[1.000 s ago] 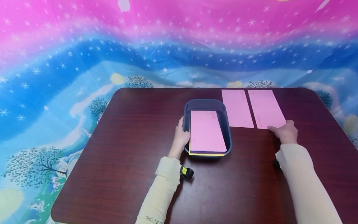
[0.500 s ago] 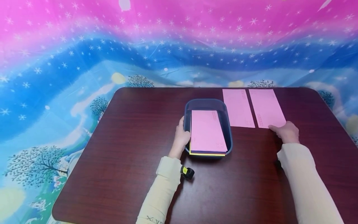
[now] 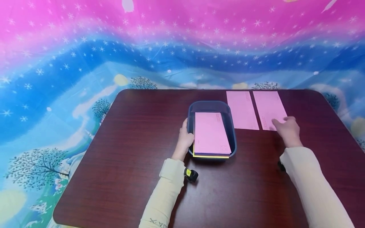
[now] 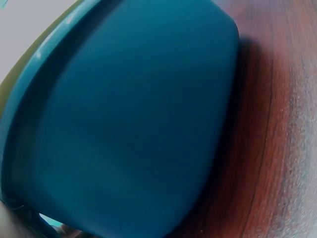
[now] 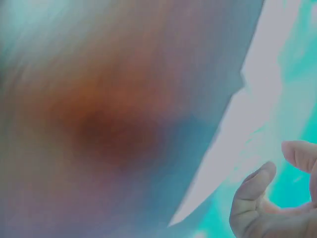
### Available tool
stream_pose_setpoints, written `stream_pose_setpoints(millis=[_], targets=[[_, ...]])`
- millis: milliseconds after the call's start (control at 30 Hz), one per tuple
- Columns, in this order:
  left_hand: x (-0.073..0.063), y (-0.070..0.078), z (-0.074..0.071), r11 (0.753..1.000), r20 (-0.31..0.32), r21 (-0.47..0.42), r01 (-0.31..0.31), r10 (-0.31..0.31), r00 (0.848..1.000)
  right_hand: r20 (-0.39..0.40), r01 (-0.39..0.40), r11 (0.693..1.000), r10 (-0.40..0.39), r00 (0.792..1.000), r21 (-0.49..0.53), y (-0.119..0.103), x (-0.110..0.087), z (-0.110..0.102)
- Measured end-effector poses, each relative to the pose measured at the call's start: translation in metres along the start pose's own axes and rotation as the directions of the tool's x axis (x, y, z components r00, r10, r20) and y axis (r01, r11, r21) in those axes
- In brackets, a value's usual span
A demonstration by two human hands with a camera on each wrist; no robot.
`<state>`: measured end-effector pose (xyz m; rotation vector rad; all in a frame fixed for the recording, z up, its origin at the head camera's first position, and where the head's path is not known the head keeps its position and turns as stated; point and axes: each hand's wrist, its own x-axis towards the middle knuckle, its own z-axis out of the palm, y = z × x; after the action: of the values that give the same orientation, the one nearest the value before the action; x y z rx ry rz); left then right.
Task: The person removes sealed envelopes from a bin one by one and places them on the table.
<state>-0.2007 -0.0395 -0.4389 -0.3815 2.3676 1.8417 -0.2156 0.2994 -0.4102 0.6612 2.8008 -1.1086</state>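
Note:
My left hand grips the left rim of a dark blue plastic bin, its thumb over the edge. Filling the left wrist view is the bin's side wall. Inside the bin lies a stack of envelopes, a pink envelope on top, with dark and yellow edges below. Over the near right corner of another pink envelope, flat on the table, hovers my right hand. Thumb and fingers stand apart with nothing between them, as the right wrist view shows of the hand.
Beside the bin, a further pink envelope lies flat near the back edge of the dark wood table. A snowy patterned cloth hangs behind the table.
My right hand has shifted away from the envelope's near right corner, up and slightly left over it, its fingers spreading. The left hand and the bin have kept their places.

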Motion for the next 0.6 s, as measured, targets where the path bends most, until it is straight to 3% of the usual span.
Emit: stream_pose_setpoints(millis=[100, 200, 300, 367, 433, 600], targets=[[0.0, 0.0, 0.001, 1.0, 0.004, -0.019, 0.006, -0.006, 1.0, -0.017, 0.177, 0.984, -0.178, 0.984, -0.031, -0.024, -0.019, 0.008], [0.0, 0.001, 0.001, 1.0, 0.003, -0.018, 0.011, -0.011, 1.0, 0.001, 0.329, 0.944, -0.329, 0.944, -0.043, -0.051, -0.045, 0.02], [0.0, 0.001, 0.001, 1.0, 0.003, -0.011, 0.015, -0.015, 1.0, 0.076, 0.447, 0.892, -0.442, 0.894, -0.066, -0.069, -0.074, 0.032], [-0.001, 0.001, 0.001, 1.0, 0.002, -0.013, 0.019, -0.019, 1.0, 0.144, 0.49, 0.867, -0.475, 0.868, -0.095, -0.076, -0.092, 0.041], [-0.001, 0.001, 0.001, 1.0, 0.003, -0.018, 0.023, -0.023, 1.0, 0.201, 0.507, 0.849, -0.476, 0.856, -0.147, -0.081, -0.106, 0.048], [-0.001, 0.002, 0.002, 1.0, -0.005, -0.02, 0.013, -0.013, 1.0, 0.214, 0.482, 0.816, -0.433, 0.875, -0.32, -0.081, -0.124, 0.062]])
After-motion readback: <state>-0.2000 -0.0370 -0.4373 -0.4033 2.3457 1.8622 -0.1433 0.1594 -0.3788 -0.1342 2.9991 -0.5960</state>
